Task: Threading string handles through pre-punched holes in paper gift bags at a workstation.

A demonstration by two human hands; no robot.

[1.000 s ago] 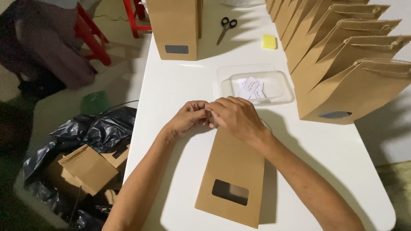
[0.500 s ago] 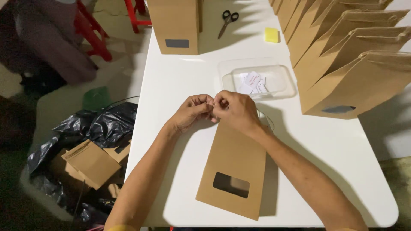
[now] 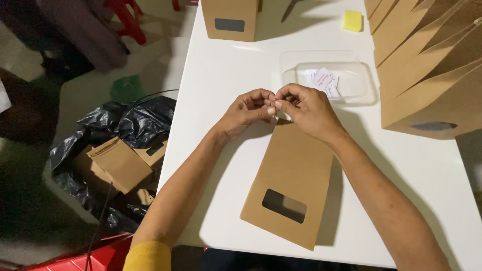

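Note:
A flat brown paper bag (image 3: 291, 175) with a small rectangular window lies on the white table (image 3: 226, 75) in front of me. My left hand (image 3: 246, 111) and my right hand (image 3: 306, 108) meet fingertip to fingertip just above the bag's top edge. Together they pinch something small and pale; its kind is too small to tell. Both hands hover over the bag's upper end, the right one covering part of that edge.
A clear plastic tray (image 3: 329, 75) with small white paper slips sits behind my hands. Several standing brown bags (image 3: 427, 65) line the right side, one more bag (image 3: 230, 20) stands at the back. A yellow pad (image 3: 352, 20) lies far back. A black rubbish sack (image 3: 115, 150) with discarded bags sits on the floor left.
My hands have stayed together at the bag's top edge, fingers working slightly. The view has shifted a little, so the table's contents sit higher in the frame.

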